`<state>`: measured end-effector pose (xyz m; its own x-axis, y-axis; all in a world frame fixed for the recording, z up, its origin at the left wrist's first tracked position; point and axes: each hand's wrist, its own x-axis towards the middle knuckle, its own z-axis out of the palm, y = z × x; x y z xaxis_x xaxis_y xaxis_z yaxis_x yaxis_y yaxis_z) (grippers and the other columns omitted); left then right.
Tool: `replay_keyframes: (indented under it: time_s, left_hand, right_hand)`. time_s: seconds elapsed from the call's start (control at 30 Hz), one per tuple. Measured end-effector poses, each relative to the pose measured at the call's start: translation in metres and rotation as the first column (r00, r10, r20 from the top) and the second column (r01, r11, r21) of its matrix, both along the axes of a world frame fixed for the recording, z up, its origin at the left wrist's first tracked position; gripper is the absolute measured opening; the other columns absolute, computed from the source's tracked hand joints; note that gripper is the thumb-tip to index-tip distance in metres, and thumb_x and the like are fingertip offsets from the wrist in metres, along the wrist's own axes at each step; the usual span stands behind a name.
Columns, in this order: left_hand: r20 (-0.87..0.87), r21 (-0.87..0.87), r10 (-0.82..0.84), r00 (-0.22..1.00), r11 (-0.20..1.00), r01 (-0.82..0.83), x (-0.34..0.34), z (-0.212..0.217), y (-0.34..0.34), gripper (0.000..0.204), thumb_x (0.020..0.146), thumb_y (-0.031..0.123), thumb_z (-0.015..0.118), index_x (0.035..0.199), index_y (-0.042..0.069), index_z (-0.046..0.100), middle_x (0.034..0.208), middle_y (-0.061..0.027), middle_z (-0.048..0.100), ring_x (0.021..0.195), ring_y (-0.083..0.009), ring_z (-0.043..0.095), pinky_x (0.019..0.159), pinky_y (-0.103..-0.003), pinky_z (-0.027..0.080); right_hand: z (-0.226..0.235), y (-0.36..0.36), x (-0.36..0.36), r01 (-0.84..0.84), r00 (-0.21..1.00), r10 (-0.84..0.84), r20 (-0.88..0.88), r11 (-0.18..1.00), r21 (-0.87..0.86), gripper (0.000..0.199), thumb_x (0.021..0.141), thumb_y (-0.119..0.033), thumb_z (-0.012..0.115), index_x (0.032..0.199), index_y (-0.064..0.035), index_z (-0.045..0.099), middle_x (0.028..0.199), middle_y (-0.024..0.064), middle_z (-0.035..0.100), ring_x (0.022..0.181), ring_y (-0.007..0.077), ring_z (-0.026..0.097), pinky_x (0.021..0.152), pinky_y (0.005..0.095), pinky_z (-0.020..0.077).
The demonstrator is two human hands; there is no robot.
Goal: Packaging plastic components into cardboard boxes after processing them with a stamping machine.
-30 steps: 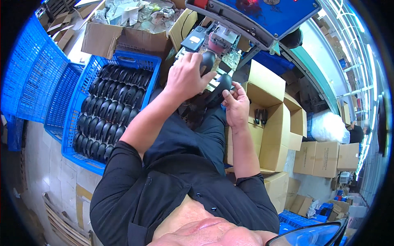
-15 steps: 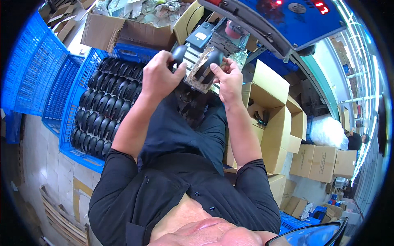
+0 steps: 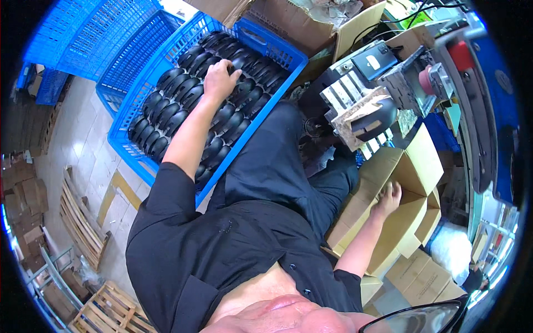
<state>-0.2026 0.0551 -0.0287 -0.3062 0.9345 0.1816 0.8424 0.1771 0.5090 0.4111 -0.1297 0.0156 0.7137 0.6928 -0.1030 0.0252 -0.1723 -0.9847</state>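
Note:
My left hand [image 3: 220, 83] is over the blue crate [image 3: 125, 133], its thumb and fingers closed around a black curved plastic shell among the rows; the grip is partly hidden. Several rows of like black shells [image 3: 175, 119] fill the crate. My right hand [image 3: 387, 198] is at the open cardboard box [image 3: 408, 222] on the right, fingers apart, with nothing visible in them. Between the hands, another black shell [image 3: 375, 119] with light slots sits on the worn block of a metal fixture [image 3: 338, 94], touched by neither hand.
A dark smartphone [image 3: 375, 60] lies on the machine beside a pink round part [image 3: 426, 80]. The machine's blue panel [image 3: 504, 111] stands at right. Behind the crate is a cardboard box [image 3: 288, 25] of wrapping scraps. Wooden pallets [image 3: 111, 311] lie on the floor at lower left.
My left hand has gone from the fixture to the crate, and my right hand down to the cardboard box. A shell now rests on the fixture. The view has swung left.

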Motion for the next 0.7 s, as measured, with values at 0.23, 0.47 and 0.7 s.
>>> replay_keyframes:
  time_s: [0.23,0.47,0.7]
  left_hand:
    - [-0.101,-0.086,0.007,0.995,0.996,-0.015,0.009,-0.016,0.081,0.039,0.091,0.034,0.077,0.118,0.008,0.07,0.123,-0.0156,0.071,0.121,-0.0363,0.061,0.102,-0.049,0.052]
    - [-0.149,-0.172,-0.015,0.989,0.985,-0.011,-0.024,-0.027,0.118,0.038,0.092,0.032,0.076,0.122,0.009,0.071,0.126,-0.0161,0.072,0.124,-0.0381,0.062,0.103,-0.049,0.053]
    - [-0.255,-0.091,-0.086,0.963,0.994,0.065,-0.009,-0.029,0.116,0.036,0.096,0.039,0.067,0.108,0.007,0.075,0.111,-0.0246,0.074,0.107,-0.0464,0.069,0.092,-0.055,0.055]
  right_hand:
    - [-0.102,-0.093,0.072,0.235,0.963,-0.269,-0.025,0.881,-0.409,0.038,0.09,0.001,0.072,0.126,-0.0061,0.063,0.093,0.0076,0.067,0.071,0.0155,0.06,0.062,0.0304,0.0504]
    - [-0.166,-0.142,0.064,0.031,0.963,-0.194,-0.185,0.766,-0.642,0.041,0.09,-0.008,0.072,0.131,-0.005,0.066,0.113,0.0172,0.073,0.1,0.0283,0.069,0.086,0.0405,0.056]
    - [-0.173,-0.127,0.077,0.044,0.986,0.086,0.14,0.684,-0.728,0.045,0.092,-0.017,0.068,0.134,-0.0036,0.07,0.127,0.0186,0.072,0.118,0.0289,0.065,0.103,0.0421,0.0508]
